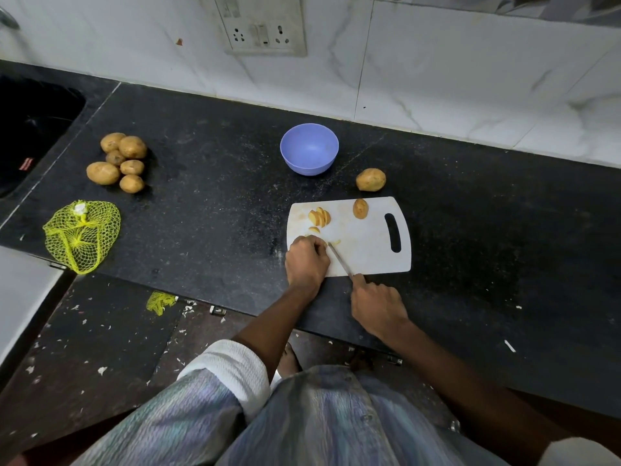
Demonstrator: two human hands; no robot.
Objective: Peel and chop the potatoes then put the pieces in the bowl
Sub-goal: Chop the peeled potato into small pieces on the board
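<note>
I find the left hand [306, 260] curled over a small potato piece [323, 243] at the near left corner of the white cutting board [366, 253], fingers bent down on it, evidently to pin it against the blade. The right hand [378, 306] is clenched round the handle of a knife [340, 258], whose tip rests at that piece; the blade slants up and left across the board, which suits a slicing cut. A fan of cut slices [320, 217] lies further up the board, with a potato half [360, 208] beside it. One whole potato [370, 179] waits just beyond the board. The blue bowl [309, 149] stands behind the board and holds nothing I can see, so I judge chopping is in hand and transfer not yet begun. Six unpeeled potatoes [117, 162] sit well to the left, near a yellow net bag [80, 235]. A red label [27, 163] shows in the sink; its writing is too small for me to read.
</note>
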